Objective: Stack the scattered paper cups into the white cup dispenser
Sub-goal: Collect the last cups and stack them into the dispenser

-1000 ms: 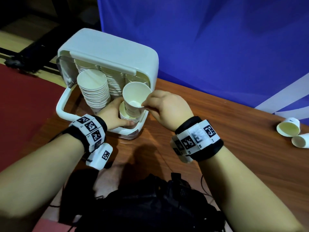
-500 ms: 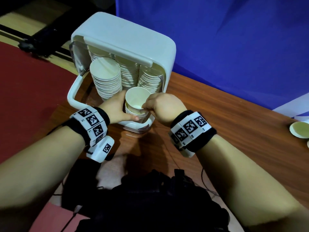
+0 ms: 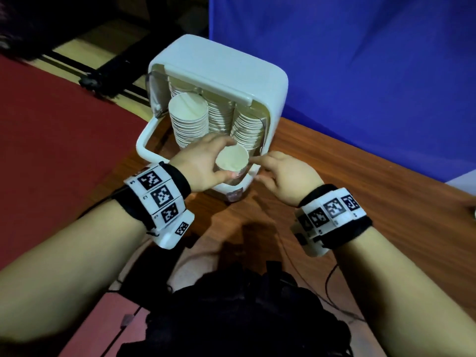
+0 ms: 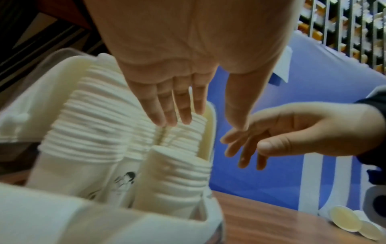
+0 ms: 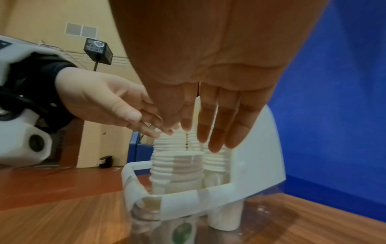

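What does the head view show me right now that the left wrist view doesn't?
Only head: the open mouth of the top cup in the front stack, and the markers on both wristbands. Only left wrist: that stack's ribbed side, a printed drawing on a cup, loose cups lying on the table. Both: the white dispenser, its tall stacks, the left hand and the right hand, which holds nothing.

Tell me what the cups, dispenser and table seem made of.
The cups look like thin paper, matte cream, with rolled rims showing in the stacks. The dispenser looks like moulded plastic, smooth white with a slight sheen and rounded corners. The table is reddish-brown with grain lines and gloss: wood or laminate, unclear which.
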`<state>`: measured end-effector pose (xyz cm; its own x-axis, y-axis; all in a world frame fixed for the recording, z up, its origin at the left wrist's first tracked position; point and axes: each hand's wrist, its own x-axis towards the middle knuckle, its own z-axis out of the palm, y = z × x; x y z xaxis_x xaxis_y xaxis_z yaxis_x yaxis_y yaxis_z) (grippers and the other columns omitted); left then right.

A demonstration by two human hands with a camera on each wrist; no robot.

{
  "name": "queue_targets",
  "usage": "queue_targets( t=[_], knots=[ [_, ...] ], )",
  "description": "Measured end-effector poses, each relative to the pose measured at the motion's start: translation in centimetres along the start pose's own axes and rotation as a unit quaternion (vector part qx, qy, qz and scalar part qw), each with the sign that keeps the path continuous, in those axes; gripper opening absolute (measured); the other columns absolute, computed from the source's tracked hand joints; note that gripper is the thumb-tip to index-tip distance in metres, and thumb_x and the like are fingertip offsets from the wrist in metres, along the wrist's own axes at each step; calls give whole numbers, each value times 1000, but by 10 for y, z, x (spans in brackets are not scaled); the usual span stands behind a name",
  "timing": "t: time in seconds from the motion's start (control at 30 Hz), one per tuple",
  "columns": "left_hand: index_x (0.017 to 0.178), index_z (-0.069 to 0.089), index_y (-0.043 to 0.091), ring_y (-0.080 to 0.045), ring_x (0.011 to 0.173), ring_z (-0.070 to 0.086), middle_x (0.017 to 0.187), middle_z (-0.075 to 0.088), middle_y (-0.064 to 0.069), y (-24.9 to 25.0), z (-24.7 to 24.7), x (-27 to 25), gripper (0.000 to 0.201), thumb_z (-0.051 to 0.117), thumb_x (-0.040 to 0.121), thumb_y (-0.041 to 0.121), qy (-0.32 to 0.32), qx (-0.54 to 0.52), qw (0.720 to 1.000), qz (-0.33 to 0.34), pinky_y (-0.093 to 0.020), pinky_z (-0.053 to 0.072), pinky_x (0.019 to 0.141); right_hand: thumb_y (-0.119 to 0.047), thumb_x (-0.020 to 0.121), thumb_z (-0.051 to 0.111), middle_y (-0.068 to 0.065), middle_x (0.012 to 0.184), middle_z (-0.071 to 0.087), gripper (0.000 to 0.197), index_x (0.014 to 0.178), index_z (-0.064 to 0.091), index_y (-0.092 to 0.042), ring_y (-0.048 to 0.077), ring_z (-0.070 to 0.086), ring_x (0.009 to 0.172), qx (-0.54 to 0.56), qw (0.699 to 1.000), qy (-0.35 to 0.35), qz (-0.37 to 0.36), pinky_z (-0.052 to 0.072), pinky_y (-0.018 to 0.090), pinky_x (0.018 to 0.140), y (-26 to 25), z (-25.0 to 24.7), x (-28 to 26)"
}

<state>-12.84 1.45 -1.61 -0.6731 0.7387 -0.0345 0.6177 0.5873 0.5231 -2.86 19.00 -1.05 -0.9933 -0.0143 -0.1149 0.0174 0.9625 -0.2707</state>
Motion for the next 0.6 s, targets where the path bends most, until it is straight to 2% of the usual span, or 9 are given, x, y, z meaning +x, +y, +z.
queue_targets(
  t=[0.1,0.23,0.37,0.47,0.53,0.6],
  knots=[
    [127,49,17,-19,114,50,127,51,-3,37,0,-1,50,65,82,31,-17,14,998,52,-26,38,95,-36,92,48,1,136,48,47,138,39,-25,24,45,125,-23,998,2,50,41,33,97,27,-14,-35],
    [119,56,20,-16,103,57,118,56,-2,93,19,14,36,62,84,28,-54,26,993,97,-24,42,89,-37,93,46,2,133,52,41,132,46,-25,23,51,120,-25,990,4,138,43,33,96,71,-30,-94],
    [118,56,22,-15,100,57,118,55,0,166,59,38,35,61,84,29,-102,45,985,135,-32,45,94,-36,92,48,6,124,58,37,126,52,-23,24,56,111,-1,972,12,236,46,33,94,130,-43,-172],
    [118,56,23,-13,98,54,117,55,2,229,97,59,35,61,85,30,-131,58,976,161,-29,45,93,-36,91,49,7,119,61,34,122,56,-21,25,58,109,10,953,24,302,47,36,93,183,-53,-233],
    [119,56,23,-14,103,54,118,55,2,271,124,75,34,60,86,30,-149,64,971,174,-27,43,93,-35,91,50,8,118,61,33,120,58,-20,25,58,107,15,939,32,342,47,35,92,220,-60,-274],
    [118,56,21,-16,107,55,118,56,0,315,154,93,34,60,86,28,-159,59,968,186,-30,44,95,-33,91,51,7,117,62,31,119,58,-19,25,60,105,21,923,43,382,48,34,90,260,-67,-314]
  ],
)
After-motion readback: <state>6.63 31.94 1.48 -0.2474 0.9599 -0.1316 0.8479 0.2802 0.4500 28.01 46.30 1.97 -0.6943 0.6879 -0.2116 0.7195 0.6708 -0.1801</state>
